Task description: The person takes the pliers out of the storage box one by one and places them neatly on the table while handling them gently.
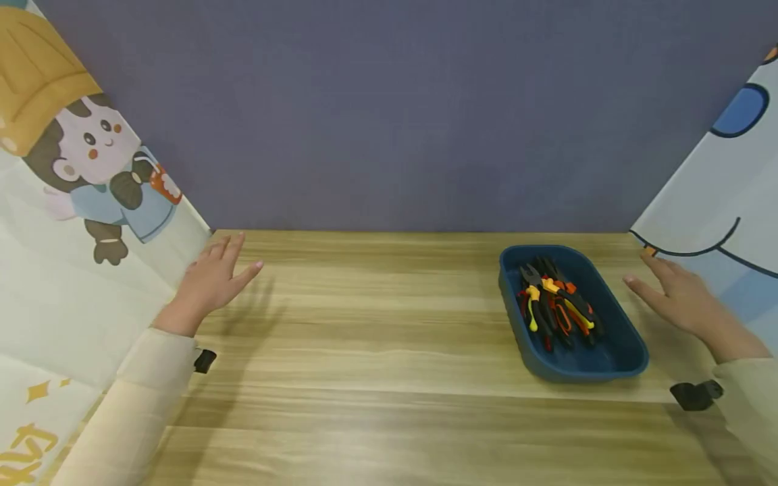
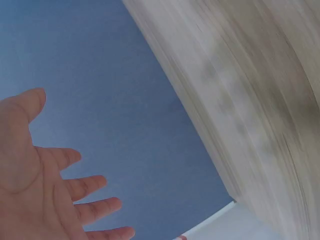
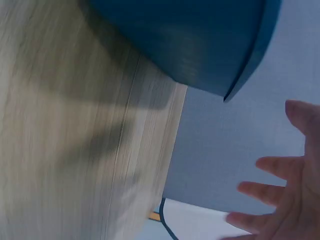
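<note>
My left hand (image 1: 209, 280) hovers over the left side of the wooden table, fingers spread and holding nothing. In the left wrist view its palm (image 2: 35, 195) shows, with the fingers extended. On the right, my right hand (image 1: 681, 297) is raised just beside a blue plastic bin (image 1: 626, 358), apart from it and bare of any object. The right wrist view shows that hand's spread fingers (image 3: 270, 192) near the bin's outer wall (image 3: 200, 45). Several pliers (image 1: 556, 300) with black, yellow, orange and red handles lie piled inside the bin.
The wood-grain table (image 1: 365, 351) meets a grey-blue panel (image 1: 389, 121) at its back edge. A white sheet with a cartoon figure (image 1: 115, 162) borders the left, and another printed sheet (image 1: 729, 209) the right. Dark wrist devices sit on both sleeves.
</note>
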`<state>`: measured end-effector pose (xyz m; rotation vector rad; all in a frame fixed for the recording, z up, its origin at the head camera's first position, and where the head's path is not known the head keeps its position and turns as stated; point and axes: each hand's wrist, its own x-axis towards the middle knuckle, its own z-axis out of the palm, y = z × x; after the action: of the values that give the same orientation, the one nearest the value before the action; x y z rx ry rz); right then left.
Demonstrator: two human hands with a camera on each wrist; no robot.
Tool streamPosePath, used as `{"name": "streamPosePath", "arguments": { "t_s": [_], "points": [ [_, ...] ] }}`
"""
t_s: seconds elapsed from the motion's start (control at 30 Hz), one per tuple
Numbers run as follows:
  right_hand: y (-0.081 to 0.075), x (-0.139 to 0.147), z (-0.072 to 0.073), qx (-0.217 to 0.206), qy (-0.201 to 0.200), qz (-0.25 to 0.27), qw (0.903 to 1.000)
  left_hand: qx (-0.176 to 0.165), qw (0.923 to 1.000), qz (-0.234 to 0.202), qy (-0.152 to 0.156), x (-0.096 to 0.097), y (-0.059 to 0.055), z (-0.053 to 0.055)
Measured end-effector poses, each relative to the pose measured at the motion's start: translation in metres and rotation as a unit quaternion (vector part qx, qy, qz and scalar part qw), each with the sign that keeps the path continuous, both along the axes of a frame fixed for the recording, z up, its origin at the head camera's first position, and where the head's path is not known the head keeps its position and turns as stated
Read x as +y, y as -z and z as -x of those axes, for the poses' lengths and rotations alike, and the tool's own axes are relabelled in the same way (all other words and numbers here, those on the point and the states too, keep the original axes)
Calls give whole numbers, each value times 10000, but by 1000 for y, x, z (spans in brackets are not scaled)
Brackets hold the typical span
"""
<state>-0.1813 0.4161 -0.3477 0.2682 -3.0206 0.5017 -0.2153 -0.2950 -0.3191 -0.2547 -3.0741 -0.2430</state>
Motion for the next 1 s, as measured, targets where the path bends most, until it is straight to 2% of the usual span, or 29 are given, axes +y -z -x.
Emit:
{"name": "streamPosePath", "arguments": {
  "t_s": [0.1, 0.23, 0.37, 0.6, 0.8, 1.0],
  "points": [
    [-4, -5, 2, -495, -39, 214, 9985, -125, 9999, -66, 43, 4, -2, 0],
    [-8, -13, 2, -919, 35, 133, 9957, -284, 9995, -132, 59, 13, -6, -1],
    [-6, -19, 2, -1032, -46, 225, 9944, -333, 9993, -112, 90, 22, -9, -2],
    [-2, -22, 3, -1274, -221, 704, 9891, -507, 9984, -178, 149, 39, -10, -1],
    [1, -23, 5, -1233, -262, 738, 9893, -628, 9972, -349, 203, 54, -8, 0],
    [2, -26, 6, -1228, -238, 724, 9895, -606, 9967, -433, 309, 72, -9, 4]
  ]
}}
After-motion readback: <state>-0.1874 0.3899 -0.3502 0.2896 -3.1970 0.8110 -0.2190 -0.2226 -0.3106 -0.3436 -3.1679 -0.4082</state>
